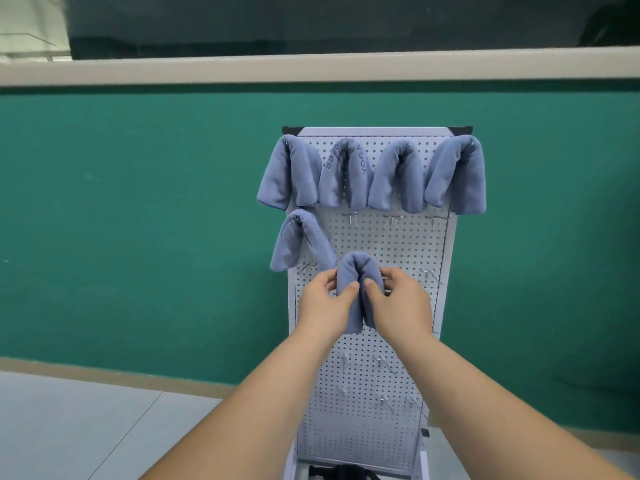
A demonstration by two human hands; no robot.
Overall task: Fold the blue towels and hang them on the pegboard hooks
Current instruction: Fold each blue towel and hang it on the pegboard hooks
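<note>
Both hands hold a folded blue towel point(356, 271) up against the middle of the pegboard point(398, 244), below the four hung towels point(398, 174) of the top row and just right of the lone hung towel point(298, 244) beneath them. The left hand point(323, 301) and right hand point(398, 301) each pinch one hanging half, with the thumbs in front and the other fingers point(391, 271) curled round the outer edges. To hang it well, the fold's crown should probably be centred over one prong and slid back until the board stops it. The grip should loosen only once the weight sits on the metal and both halves drop evenly. The bare hooks point(393, 220) just above look like the nearest free places. Whether a prong already runs under the fold cannot be told, because cloth and hands cover that spot. The pegboard's foot is cut off at the bottom edge, and the dark shapes there are unclear.
</note>
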